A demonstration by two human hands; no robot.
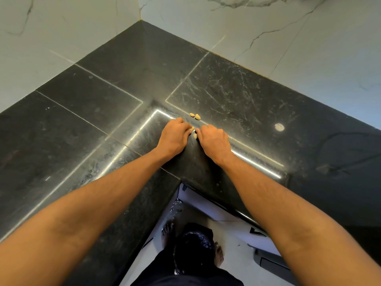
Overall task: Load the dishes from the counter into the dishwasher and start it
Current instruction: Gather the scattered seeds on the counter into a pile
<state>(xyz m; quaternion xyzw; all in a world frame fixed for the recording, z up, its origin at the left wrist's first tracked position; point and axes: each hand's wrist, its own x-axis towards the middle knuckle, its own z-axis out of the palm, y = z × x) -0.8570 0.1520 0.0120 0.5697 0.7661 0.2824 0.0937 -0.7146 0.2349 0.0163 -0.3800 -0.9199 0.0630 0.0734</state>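
Head view is showing my left hand (174,135) pinching a tan scrap (192,128) on the black bench (82,112), and my right hand (212,141) curling beside it, holding I cannot tell what. No dishes are showing, so I am judging it best to be sweeping the loose scraps (195,115) together, not chasing each.

Left hand (174,137) and right hand (212,141) side by side on the counter (82,120); small pieces (195,135) between them, another pair (195,116) just beyond.
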